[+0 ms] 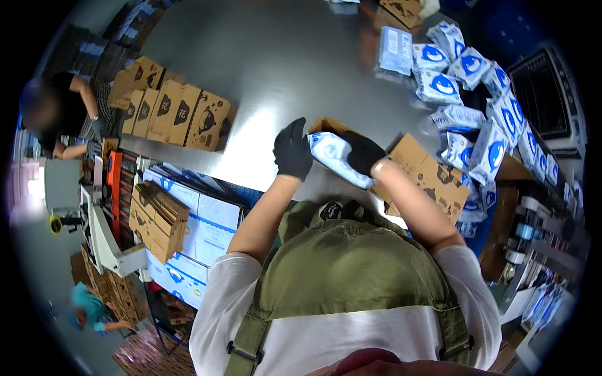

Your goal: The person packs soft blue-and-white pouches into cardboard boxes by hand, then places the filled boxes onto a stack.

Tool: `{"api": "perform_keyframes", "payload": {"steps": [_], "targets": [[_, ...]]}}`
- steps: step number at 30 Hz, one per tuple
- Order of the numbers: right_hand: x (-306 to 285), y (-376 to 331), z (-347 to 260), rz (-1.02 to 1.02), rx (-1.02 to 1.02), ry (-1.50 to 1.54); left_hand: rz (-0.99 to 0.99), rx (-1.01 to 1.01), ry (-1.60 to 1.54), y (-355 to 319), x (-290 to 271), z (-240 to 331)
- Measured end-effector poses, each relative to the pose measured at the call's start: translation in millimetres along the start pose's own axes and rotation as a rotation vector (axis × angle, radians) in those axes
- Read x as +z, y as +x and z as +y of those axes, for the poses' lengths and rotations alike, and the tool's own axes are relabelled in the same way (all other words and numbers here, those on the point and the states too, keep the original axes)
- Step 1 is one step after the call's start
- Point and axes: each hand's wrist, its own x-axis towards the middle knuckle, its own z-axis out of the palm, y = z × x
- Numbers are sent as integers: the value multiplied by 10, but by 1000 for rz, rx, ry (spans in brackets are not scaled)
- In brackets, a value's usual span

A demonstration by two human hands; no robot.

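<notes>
My right hand (pixel 365 154), in a black glove, grips a white and blue soft packet (pixel 335 155) by its right part. The packet lies at a slant in front of an open brown carton (pixel 330 125) and hides most of it. My left hand (pixel 293 150), also gloved in black, is at the left end of the packet and carton, fingers stretched out. Whether its fingertips touch the carton cannot be made out. By my right forearm lie printed brown cartons (pixel 426 172).
Many white and blue packets (pixel 437 86) are heaped on the right of the metal table (pixel 276 69). A row of brown cartons (pixel 179 113) stands at left. Flat cartons (pixel 157 219) rest on white boxes (pixel 213 219). A co-worker (pixel 69 113) stands far left, another person (pixel 94 307) below.
</notes>
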Motion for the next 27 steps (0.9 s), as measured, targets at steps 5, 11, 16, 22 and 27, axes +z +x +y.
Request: {"api": "perform_keyframes", "payload": {"steps": [5, 11, 16, 22, 27], "targets": [[224, 110, 284, 164, -279, -32, -692, 404, 67, -143, -290, 259], [213, -1296, 2154, 970, 378, 92, -750, -126, 727, 207, -346, -731], [793, -2375, 3293, 454, 1066, -117, -391, 9, 1232, 652, -316, -889], [862, -1973, 3112, 850, 899, 144, -1233, -126, -218, 105, 1629, 1155], [584, -1968, 2660, 1368, 409, 563, -650, -914, -547, 155, 1571, 1520]]}}
